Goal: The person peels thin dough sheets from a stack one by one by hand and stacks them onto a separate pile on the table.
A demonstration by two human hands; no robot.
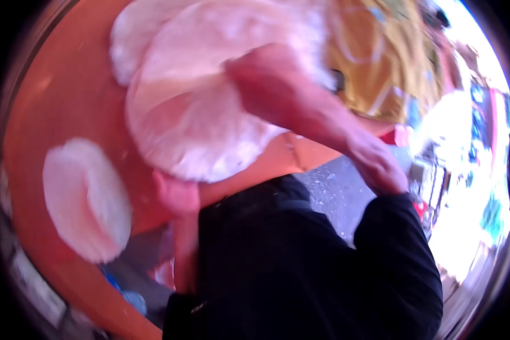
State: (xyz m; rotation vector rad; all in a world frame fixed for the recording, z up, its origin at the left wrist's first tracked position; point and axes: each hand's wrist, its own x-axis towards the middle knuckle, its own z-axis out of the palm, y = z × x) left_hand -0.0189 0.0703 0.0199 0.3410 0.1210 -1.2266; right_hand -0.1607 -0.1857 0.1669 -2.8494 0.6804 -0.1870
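Orange desk [31,124] beneath overlapping pale rounds [209,139], apparently mid-handling, with the right hand [260,79] over the upper one and the left hand [178,192] at its near rim, openness and grip too blurred to tell, likely calling for even support.

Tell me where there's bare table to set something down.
The orange table is bare at upper left, above the lone flatbread, and between it and the overlapping flatbreads. Crowded: upper right, with flatbreads, the right hand and yellow cloth. The left hand occupies the near edge.
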